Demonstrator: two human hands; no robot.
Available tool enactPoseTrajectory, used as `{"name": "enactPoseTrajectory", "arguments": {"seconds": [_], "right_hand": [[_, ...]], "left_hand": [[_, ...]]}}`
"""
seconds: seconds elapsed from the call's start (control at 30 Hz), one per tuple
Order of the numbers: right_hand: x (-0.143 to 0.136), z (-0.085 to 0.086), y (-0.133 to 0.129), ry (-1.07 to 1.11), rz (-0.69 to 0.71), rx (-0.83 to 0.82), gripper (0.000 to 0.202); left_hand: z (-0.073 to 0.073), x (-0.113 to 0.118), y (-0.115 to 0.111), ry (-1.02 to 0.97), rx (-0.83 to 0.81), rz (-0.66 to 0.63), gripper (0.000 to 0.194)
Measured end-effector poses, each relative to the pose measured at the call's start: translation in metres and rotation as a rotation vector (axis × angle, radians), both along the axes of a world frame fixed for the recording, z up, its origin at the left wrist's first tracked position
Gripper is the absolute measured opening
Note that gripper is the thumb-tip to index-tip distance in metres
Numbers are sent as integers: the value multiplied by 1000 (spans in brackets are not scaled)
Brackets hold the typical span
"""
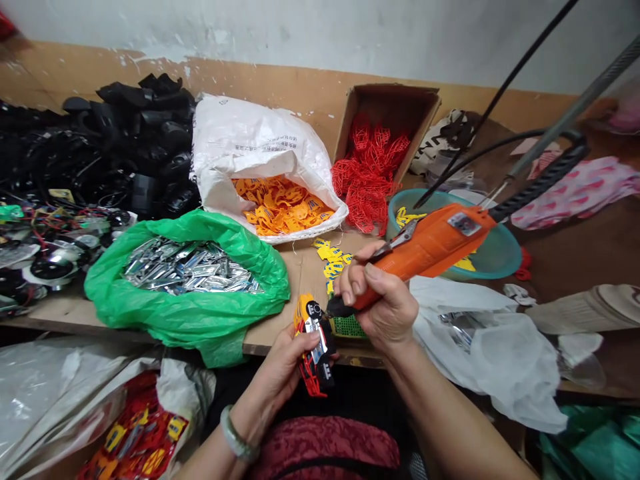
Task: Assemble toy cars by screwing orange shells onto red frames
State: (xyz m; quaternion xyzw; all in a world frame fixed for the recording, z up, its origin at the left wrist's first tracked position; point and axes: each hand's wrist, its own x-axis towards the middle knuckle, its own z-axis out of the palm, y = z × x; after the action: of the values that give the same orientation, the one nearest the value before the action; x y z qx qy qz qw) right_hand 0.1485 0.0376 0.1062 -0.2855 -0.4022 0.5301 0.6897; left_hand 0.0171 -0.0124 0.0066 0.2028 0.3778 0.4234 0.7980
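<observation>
My left hand (287,360) is closed around a small toy car (314,347) with orange, black, silver and red parts, held over the table's front edge. In my right hand (385,300) is an orange electric screwdriver (430,247), hanging from a spring and a black cable. Its dark tip points down-left and is close to the toy car; whether it touches a screw I cannot tell. Several yellow pieces (334,257) lie on the table just behind my hands. Part of a green basket (349,327) shows beneath the screwdriver's tip.
A green bag (165,320) of silvery pieces stands left, with a white sack (260,133) of orange pieces behind. A cardboard box (395,100) spills red parts. To the right are a teal basin (505,247) and a white bag (500,373). Black parts (100,147) pile up far left.
</observation>
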Motion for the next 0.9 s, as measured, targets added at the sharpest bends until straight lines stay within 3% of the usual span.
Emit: {"name": "enactPoseTrajectory", "arguments": {"seconds": [0.6,0.9], "right_hand": [[-1,-9,-1,-31,47,21,17],[1,-14,-6,-73,180,59,15]], "left_hand": [[4,2,-1,28,-15,21,39],[7,3,-2,2,-17,41,39]]}}
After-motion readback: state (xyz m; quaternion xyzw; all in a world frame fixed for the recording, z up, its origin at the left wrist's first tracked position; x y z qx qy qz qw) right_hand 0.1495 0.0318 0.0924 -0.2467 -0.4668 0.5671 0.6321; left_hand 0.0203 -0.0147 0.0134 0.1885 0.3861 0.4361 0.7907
